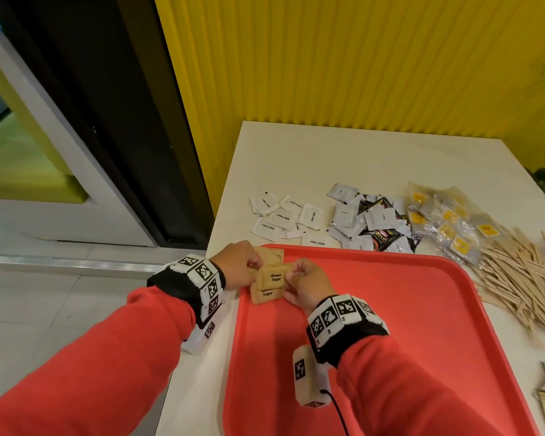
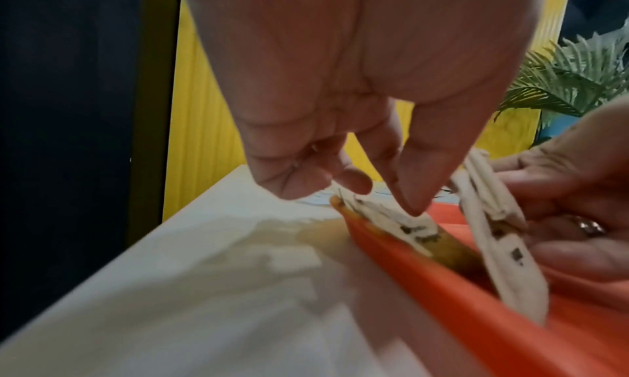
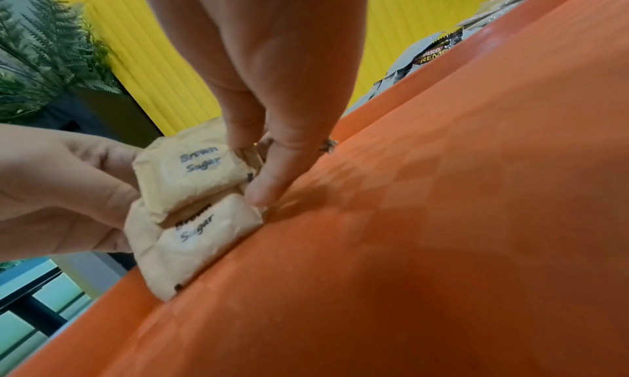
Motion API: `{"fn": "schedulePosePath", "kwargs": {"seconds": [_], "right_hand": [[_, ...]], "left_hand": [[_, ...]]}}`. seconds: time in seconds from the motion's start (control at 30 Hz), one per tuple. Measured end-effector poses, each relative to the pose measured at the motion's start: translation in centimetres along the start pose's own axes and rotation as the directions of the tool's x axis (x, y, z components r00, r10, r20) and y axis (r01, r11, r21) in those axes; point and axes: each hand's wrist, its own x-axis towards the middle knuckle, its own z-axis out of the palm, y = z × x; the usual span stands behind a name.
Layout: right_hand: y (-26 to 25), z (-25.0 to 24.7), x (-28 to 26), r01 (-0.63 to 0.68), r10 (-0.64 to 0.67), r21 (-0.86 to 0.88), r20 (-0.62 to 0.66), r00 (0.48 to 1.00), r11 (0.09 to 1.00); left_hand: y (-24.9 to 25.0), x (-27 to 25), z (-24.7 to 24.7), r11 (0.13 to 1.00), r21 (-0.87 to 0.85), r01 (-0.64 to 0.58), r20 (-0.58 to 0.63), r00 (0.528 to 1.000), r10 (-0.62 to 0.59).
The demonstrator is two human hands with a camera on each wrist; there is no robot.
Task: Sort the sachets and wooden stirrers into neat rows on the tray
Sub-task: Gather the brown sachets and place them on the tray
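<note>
I see both hands at the tray's (image 1: 422,309) far-left corner: left hand (image 1: 238,265) and right hand (image 1: 312,286) pinch the top brown sachet (image 1: 272,276) between them; three brown sachets countable, overlapping.

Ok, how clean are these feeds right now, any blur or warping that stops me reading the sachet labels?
Head view: sharp and evenly lit, wide-angle bending at the edges; the brown sugar sachets read clearly. Left wrist view: motion-smeared, the table soft, sachet print there illegible. Right wrist view: the labels readable though slightly soft, the red tray blurred up close, with a dark shadow low on it.
</note>
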Motion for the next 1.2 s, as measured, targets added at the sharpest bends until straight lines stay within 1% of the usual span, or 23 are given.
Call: {"fn": "schedulePosePath", "kwargs": {"seconds": [0.2,0.33,0.4,0.47,0.57,0.6,0.63,0.7,0.77,0.87,0.97,1.03,1.1,1.17,1.2], "right_hand": [[0.2,0.0,0.0,-0.053,0.055,0.075,-0.031,0.998,0.996],[0.4,-0.2,0.0,-0.062,0.066,0.069,-0.060,0.996,0.996],[0.4,-0.4,0.1,-0.066,0.067,0.012,-0.095,0.993,0.998],[0.2,-0.9,-0.1,-0.090,0.081,-0.082,-0.109,0.991,0.993],[-0.4,-1.4,-0.8,-0.146,0.137,-0.252,-0.053,0.989,0.957],[-0.5,-1.4,-1.0,-0.146,0.145,-0.324,-0.026,0.989,0.935],[-0.5,-1.2,-1.1,-0.129,0.137,-0.392,-0.009,0.991,0.911],[-0.3,-0.9,-1.1,-0.053,0.064,-0.481,0.007,0.998,0.875],[0.0,-0.7,-1.1,-0.005,0.015,-0.491,0.016,1.000,0.871],[0.1,-0.1,-1.2,-0.009,0.034,-0.564,0.034,0.999,0.826],[0.2,0.6,-1.1,-0.021,0.009,-0.632,-0.022,1.000,0.775],[0.2,0.8,-1.0,-0.013,-0.032,-0.649,-0.058,0.998,0.761],[-0.1,0.8,-1.1,-0.021,-0.046,-0.640,-0.088,0.995,0.768],[-0.3,0.9,-1.1,-0.028,-0.025,-0.643,-0.073,0.997,0.765],[-0.3,1.0,-1.1,-0.027,-0.015,-0.652,-0.058,0.998,0.758]], "left_hand": [[-0.1,-0.2,0.2,0.996,0.079,0.041,0.038,0.998,-0.044],[-0.6,-0.2,0.9,0.993,0.097,0.071,-0.039,0.997,-0.068],[-0.7,0.0,0.9,0.991,0.104,0.079,-0.058,0.996,-0.073],[-0.6,0.1,0.7,0.990,0.109,0.093,-0.076,0.993,-0.085],[-0.5,0.3,0.5,0.989,0.090,0.117,-0.090,0.990,-0.109],[-0.5,0.3,0.5,0.989,0.076,0.123,-0.090,0.989,-0.116],[-0.5,0.4,0.5,0.990,0.063,0.125,-0.088,0.989,-0.119],[-0.4,0.6,0.5,0.990,0.055,0.132,-0.081,0.989,-0.127],[-0.4,0.8,0.5,0.989,0.064,0.136,-0.082,0.988,-0.131],[-0.4,0.8,0.4,0.986,0.085,0.142,-0.080,0.988,-0.136],[-0.6,0.7,0.3,0.986,0.087,0.144,-0.084,0.987,-0.137],[-0.6,0.6,0.1,0.987,0.076,0.144,-0.087,0.987,-0.137],[-0.8,0.5,-0.1,0.985,0.067,0.156,-0.129,0.981,-0.147],[-1.0,0.4,-0.3,0.981,0.045,0.188,-0.185,0.967,-0.177],[-1.0,0.4,-0.3,0.979,0.037,0.202,-0.192,0.963,-0.191]]}}
